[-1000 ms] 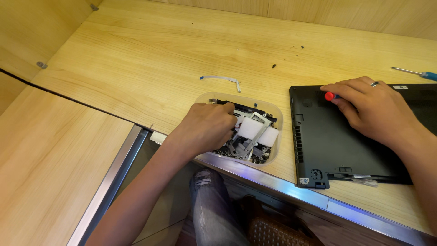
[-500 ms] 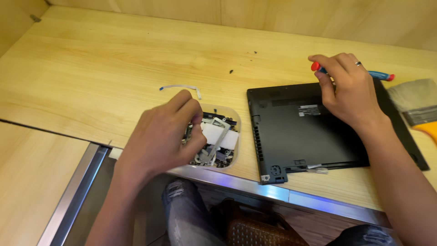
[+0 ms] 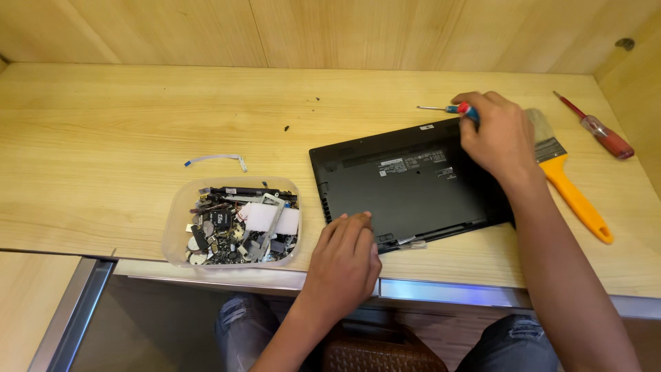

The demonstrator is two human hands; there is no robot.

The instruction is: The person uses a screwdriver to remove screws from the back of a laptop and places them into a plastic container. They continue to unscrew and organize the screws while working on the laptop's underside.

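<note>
A black laptop (image 3: 406,182) lies bottom side up on the wooden desk (image 3: 124,117). My left hand (image 3: 344,258) rests on its near left corner, fingers together and flat, holding nothing. My right hand (image 3: 497,134) is at the laptop's far right edge, closed around a small screwdriver (image 3: 447,109) with a red and blue handle; its thin shaft points left over the desk. A clear plastic tub (image 3: 172,231) of small electronic parts and scraps sits left of the laptop, apart from both hands.
A paintbrush with a yellow handle (image 3: 575,196) lies right of the laptop. A red-handled screwdriver (image 3: 602,134) lies at the far right. A short flat ribbon cable (image 3: 217,160) lies behind the tub. Wooden walls close the back and right. A metal rail (image 3: 441,293) edges the desk front.
My left hand left the parts tub and moved right onto the laptop's near corner. My right hand stayed at the laptop's far edge with the screwdriver. The camera view shifted right.
</note>
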